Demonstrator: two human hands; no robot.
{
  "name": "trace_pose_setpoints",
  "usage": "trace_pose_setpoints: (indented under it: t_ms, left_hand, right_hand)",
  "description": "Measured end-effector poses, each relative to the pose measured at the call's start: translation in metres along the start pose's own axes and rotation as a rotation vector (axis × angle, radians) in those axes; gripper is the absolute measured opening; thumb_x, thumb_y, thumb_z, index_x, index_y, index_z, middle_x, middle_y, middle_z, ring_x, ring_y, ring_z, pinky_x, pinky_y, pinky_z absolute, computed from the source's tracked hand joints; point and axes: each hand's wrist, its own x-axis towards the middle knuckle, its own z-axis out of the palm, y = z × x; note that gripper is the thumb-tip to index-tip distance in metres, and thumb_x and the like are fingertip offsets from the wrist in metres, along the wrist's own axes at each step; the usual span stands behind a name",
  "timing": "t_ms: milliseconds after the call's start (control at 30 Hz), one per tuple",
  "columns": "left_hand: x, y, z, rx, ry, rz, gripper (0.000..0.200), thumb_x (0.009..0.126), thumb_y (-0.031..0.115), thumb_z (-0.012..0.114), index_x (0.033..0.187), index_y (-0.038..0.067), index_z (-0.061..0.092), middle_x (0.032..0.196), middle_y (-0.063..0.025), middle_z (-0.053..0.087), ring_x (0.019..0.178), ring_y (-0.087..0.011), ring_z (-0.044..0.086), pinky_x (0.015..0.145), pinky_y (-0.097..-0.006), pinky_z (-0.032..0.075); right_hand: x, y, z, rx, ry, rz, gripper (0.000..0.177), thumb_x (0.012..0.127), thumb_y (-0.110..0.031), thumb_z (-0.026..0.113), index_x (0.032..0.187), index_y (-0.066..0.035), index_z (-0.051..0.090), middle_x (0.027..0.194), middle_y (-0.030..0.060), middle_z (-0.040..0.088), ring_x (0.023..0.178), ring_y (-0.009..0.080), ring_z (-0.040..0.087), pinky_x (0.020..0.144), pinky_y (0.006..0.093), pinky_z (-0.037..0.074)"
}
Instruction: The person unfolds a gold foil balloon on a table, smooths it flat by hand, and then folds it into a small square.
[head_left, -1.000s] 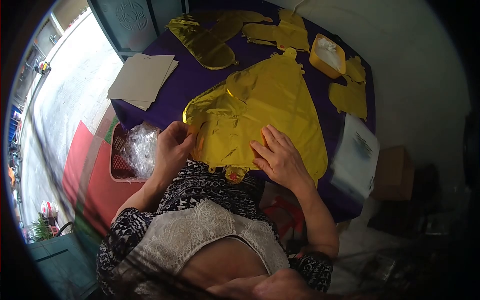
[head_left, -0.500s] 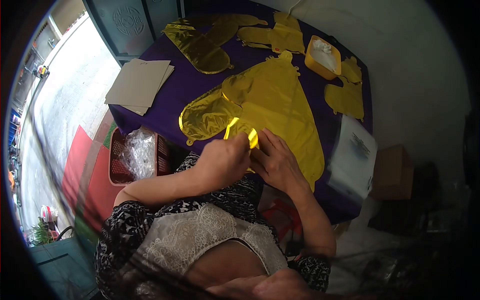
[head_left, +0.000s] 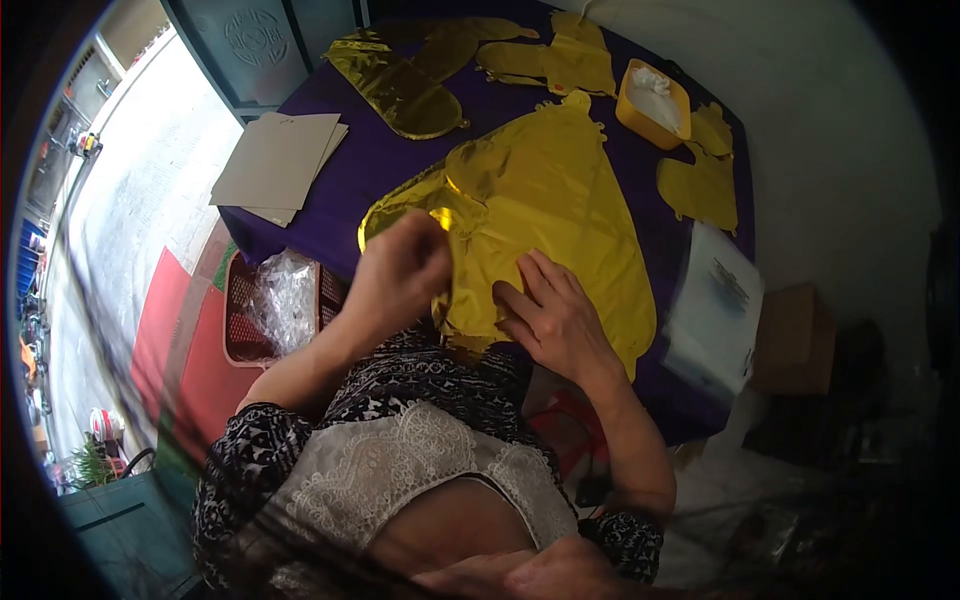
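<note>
A large flat yellow foil balloon lies on the purple-covered table, its lower edge near my lap. My left hand is raised over the balloon's left part, fingers curled together. What those fingers hold, if anything, is hidden. A bright gleam on the foil shows just above them. My right hand rests on the lower middle of the balloon, fingers apart and pressing on the foil. More flat gold foil balloons lie farther back, and another foil piece is at the right edge.
Grey-beige card sheets are stacked at the table's left. A yellow tub with white contents stands back right, with clear plastic bags below. A basket of clear plastic sits lower left; a cardboard box stands right.
My left hand has moved up and left, away from my right hand. The shiny fold of foil between the hands has flattened. My right hand stays nearly in place, its fingers now lower on the foil.
</note>
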Motion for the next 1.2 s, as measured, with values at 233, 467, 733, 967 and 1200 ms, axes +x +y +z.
trace_pose_setpoints:
  t_ms: [233,467,733,967,1200]
  left_hand:
    - [-0.043,-0.038,-0.019,-0.347,0.126,-0.152,0.037,0.102,0.026,0.066,0.118,-0.005,0.055,0.097,-0.0094,0.064,0.070,-0.0118,0.063,0.055,-0.0235,0.051]
    - [-0.085,-0.042,-0.020,-0.666,-0.008,-0.503,0.053,0.104,0.038,0.057,0.130,-0.007,0.050,0.104,-0.0148,0.067,0.077,-0.0191,0.069,0.058,-0.0322,0.059]
    - [-0.074,-0.056,-0.045,-0.307,0.115,-0.572,0.041,0.106,0.034,0.053,0.118,-0.004,0.061,0.097,-0.0108,0.067,0.072,-0.0132,0.061,0.063,-0.0232,0.049]
    - [-0.083,-0.060,-0.010,-1.340,0.054,-0.799,0.081,0.091,0.073,0.055,0.126,0.000,0.063,0.115,-0.0164,0.071,0.105,-0.0296,0.067,0.098,-0.0479,0.051]
    - [-0.101,-0.074,0.021,-1.435,-0.102,-0.510,0.069,0.098,0.064,0.055,0.134,0.005,0.061,0.121,-0.0144,0.070,0.108,-0.0308,0.068,0.093,-0.0470,0.055]
  right_hand:
    - [-0.004,0.005,0.004,-0.028,-0.008,-0.019,0.047,0.082,-0.024,0.082,0.125,-0.007,0.071,0.138,0.0265,0.058,0.135,0.0395,0.050,0.109,0.0474,0.044]
    - [-0.006,0.006,0.005,-0.038,-0.017,-0.027,0.047,0.084,-0.026,0.081,0.126,-0.006,0.071,0.140,0.0264,0.057,0.136,0.0390,0.049,0.109,0.0477,0.044]
    - [-0.007,0.006,0.005,-0.035,0.000,-0.020,0.047,0.085,-0.026,0.081,0.126,-0.006,0.071,0.141,0.0263,0.057,0.137,0.0393,0.049,0.109,0.0484,0.044]
    - [-0.007,0.005,0.006,-0.035,0.000,-0.026,0.047,0.083,-0.025,0.081,0.125,-0.006,0.071,0.139,0.0266,0.057,0.136,0.0400,0.050,0.108,0.0496,0.044]
    - [-0.006,0.005,0.004,-0.053,-0.022,-0.022,0.046,0.085,-0.025,0.079,0.126,-0.005,0.070,0.143,0.0238,0.056,0.138,0.0379,0.048,0.108,0.0477,0.044]
